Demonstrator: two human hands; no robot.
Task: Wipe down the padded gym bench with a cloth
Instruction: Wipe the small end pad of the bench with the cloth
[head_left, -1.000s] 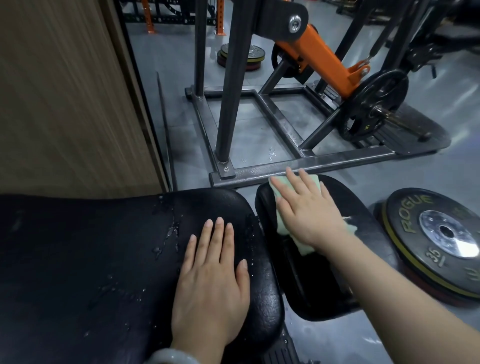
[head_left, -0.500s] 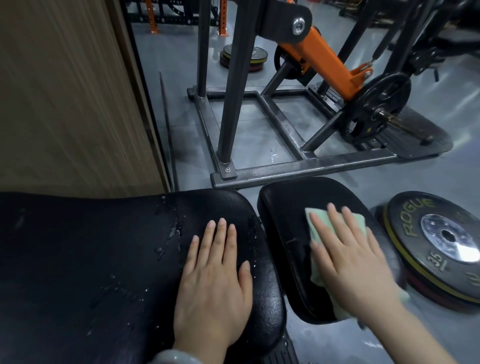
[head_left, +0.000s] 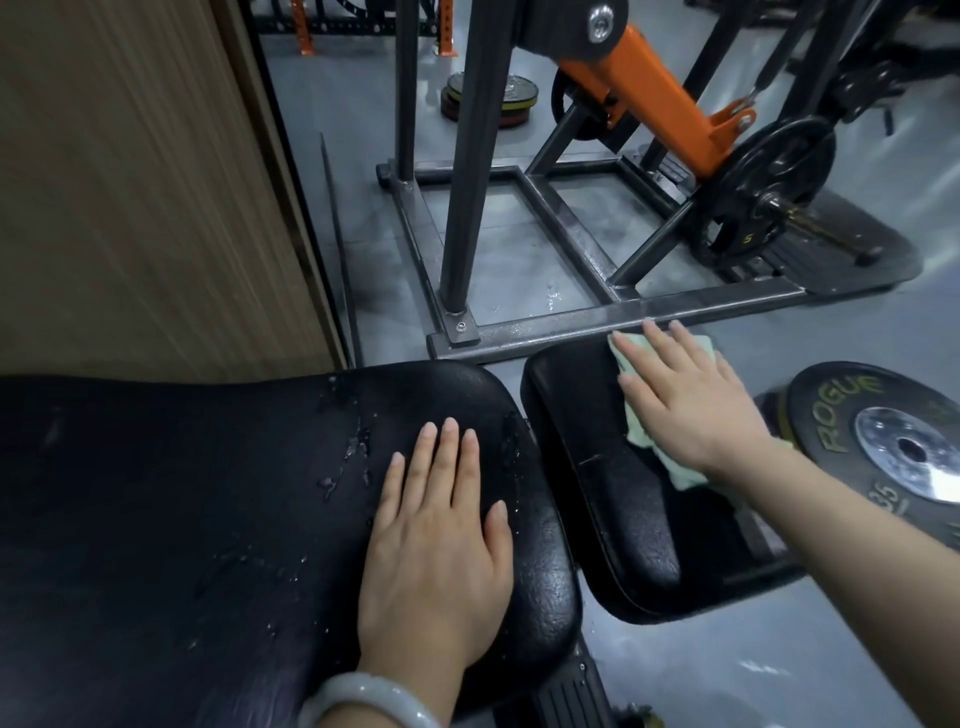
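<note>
Since half a second earlier, the right hand had pushed the cloth to the small pad's far edge, fingers flat. Left hand lay flat on the bench. Another push might carry the cloth over that edge.

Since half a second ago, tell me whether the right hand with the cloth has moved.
Yes. The right hand has slid the cloth away from the person, from the middle of the small seat pad to its far edge, beside the steel frame bar.
</note>
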